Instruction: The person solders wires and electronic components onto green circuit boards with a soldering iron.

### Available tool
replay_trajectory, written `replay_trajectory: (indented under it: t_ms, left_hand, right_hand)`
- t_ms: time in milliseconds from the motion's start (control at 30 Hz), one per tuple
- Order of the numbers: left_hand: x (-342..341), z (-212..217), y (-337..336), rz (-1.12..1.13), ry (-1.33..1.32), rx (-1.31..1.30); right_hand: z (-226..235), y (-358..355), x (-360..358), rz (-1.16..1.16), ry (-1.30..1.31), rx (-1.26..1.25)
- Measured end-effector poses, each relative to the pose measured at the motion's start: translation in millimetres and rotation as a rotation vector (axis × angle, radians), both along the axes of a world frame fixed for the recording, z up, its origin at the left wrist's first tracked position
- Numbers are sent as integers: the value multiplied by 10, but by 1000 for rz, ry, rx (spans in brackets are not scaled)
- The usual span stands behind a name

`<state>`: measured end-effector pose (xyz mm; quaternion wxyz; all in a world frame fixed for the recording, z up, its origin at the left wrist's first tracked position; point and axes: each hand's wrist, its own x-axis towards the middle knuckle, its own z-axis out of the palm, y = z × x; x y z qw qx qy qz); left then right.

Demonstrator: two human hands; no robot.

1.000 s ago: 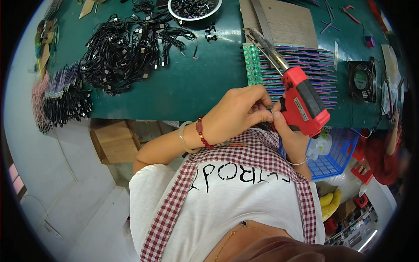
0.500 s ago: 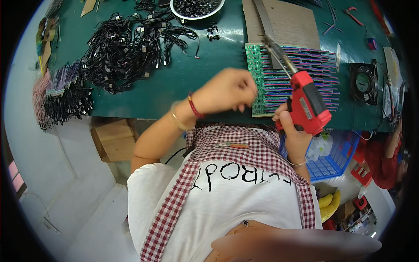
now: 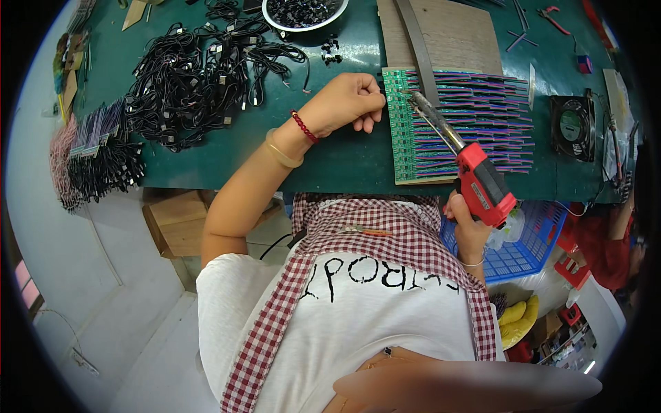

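My right hand (image 3: 468, 224) grips the handle of a red and black soldering gun (image 3: 484, 184). Its metal tip points up and left, over a row of small green circuit boards (image 3: 403, 148). Dark blue, red and black wires (image 3: 482, 129) run rightward from these boards, side by side. At the upper left edge of the row is my left hand (image 3: 354, 103), fingers curled and pinched together. Anything between those fingers is too small or hidden to make out. A flat grey metal bar (image 3: 416, 45) lies lengthwise, its near end reaching over the wires.
A wooden board (image 3: 465, 41) lies beneath the bar. Heaped black USB cables (image 3: 186, 89) cover the table's left, near a white bowl (image 3: 303, 26) of small black parts. Rightward are a black fan (image 3: 573, 129) and red-handled pliers (image 3: 554, 19). A blue crate (image 3: 513, 265) stands below the edge.
My left hand has moved up and slightly left, away from the middle of the board row. The soldering gun has shifted down and right, its tip now lower over the boards.
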<state>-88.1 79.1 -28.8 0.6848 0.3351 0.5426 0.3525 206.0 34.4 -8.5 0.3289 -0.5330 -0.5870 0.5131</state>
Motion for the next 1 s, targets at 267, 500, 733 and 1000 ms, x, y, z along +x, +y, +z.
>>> replay_trajectory:
  t_ms: [267,500,733,1000]
  left_hand:
    - [-28,-28,29,-41,20,22]
    - [-36,-32,25,-34,-11,31]
    - [-51,-42,36,-48,-12,21]
    - [-62,-50,51,-62,-19,25]
  right_hand:
    - [-17,-14,-10,56,-31,-24]
    - [-66,-13,-31,70,-24,5]
    - [-53,-19,-40,80,-32,-3]
    - [-92,-18,-11,96,-36,6]
